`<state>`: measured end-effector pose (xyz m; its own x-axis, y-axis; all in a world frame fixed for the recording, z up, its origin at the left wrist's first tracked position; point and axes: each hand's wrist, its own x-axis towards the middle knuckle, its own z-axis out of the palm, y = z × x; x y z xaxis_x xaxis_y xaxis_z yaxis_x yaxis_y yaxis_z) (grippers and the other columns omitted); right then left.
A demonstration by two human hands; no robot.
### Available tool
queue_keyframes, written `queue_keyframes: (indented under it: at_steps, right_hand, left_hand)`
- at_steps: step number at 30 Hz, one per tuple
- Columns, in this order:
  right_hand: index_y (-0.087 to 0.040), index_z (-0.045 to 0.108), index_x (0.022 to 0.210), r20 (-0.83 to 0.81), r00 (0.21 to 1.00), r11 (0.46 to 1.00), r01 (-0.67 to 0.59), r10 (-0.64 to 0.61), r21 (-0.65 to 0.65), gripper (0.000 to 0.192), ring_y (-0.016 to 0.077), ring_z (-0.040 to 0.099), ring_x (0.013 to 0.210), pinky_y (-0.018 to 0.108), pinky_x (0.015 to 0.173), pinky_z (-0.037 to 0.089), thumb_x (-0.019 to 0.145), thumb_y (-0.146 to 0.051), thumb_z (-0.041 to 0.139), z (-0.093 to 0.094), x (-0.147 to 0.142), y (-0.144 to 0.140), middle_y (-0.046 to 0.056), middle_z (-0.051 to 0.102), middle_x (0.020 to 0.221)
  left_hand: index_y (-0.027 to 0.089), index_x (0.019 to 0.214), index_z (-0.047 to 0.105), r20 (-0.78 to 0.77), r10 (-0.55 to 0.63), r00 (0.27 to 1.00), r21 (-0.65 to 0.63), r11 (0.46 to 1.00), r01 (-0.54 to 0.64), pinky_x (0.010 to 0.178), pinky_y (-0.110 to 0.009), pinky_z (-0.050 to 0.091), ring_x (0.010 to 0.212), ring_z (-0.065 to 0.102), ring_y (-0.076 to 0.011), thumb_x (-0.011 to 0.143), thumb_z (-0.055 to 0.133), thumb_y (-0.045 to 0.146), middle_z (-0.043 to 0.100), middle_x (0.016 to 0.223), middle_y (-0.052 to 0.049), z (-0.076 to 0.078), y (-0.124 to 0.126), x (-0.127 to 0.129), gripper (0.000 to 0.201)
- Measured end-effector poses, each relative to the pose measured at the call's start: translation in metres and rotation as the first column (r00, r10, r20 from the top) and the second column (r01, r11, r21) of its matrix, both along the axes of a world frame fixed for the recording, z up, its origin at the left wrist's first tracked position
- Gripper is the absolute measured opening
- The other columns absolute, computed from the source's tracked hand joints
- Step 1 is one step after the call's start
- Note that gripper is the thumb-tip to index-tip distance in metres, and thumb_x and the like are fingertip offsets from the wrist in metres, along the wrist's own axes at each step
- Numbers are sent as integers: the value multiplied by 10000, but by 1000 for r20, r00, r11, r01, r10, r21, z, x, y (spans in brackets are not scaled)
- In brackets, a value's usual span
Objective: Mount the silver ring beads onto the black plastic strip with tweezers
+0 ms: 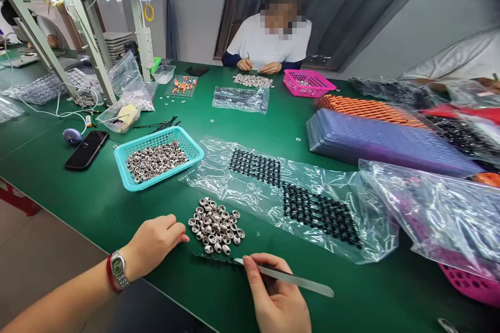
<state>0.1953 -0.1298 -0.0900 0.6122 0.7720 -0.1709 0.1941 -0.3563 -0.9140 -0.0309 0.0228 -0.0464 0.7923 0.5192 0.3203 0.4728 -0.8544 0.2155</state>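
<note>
In my right hand is a pair of metal tweezers, pinched between thumb and fingers, tips pointing left. Those tips are at a thin black strip with small nubs, lying on the green table; whether they grip it I cannot tell. My left hand, with a watch and red band at the wrist, rests loosely closed left of a pile of small silver cup-like metal parts. Anything inside its curled fingers is hidden. Behind the pile, rows of black strips lie on a clear plastic bag.
A turquoise basket holds more metal parts; a phone lies left of it. Stacked blue plastic trays and a pink basket stand right. Across the table a co-worker works beside another pink basket.
</note>
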Motion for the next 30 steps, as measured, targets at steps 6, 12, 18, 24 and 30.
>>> queue_keyframes:
  at_steps: [6,12,18,24,30]
  right_hand:
    - [-275,659,896,55,995,996,81,-84,46,554,187,594,667,296,634,458,884,-824,594,21,-20,7,-10,663,741]
    - [-282,652,875,51,995,994,82,-86,70,576,194,613,674,302,656,453,881,-852,566,23,-25,10,-14,678,746]
    - [-267,692,883,113,993,995,26,-37,97,524,210,715,712,292,679,526,895,-784,603,5,-12,9,25,757,810]
    - [-245,728,893,79,997,990,-28,17,137,452,215,745,721,281,661,581,926,-687,641,-2,-3,9,58,789,835]
    - [-226,743,903,26,999,984,-37,33,175,446,209,736,724,276,651,594,920,-665,670,1,-5,11,59,774,825]
  left_hand:
    - [197,945,721,166,113,980,130,982,-135,684,-293,474,738,632,-188,1139,492,279,638,812,-18,54,60,-5,311]
    - [162,940,770,211,126,969,140,978,-157,852,-402,488,960,653,-276,1066,590,160,707,989,-106,67,76,23,220]
    - [252,868,808,-78,-330,941,-26,944,329,703,-306,457,809,672,-184,861,914,263,737,827,11,22,11,77,107]
    - [139,866,771,-187,-402,897,-130,915,382,734,-338,497,870,686,-256,853,895,173,740,907,-94,13,13,95,129]
    - [168,929,748,-111,-359,927,-262,910,321,798,-315,552,892,708,-239,891,852,172,744,935,-63,25,12,83,110]
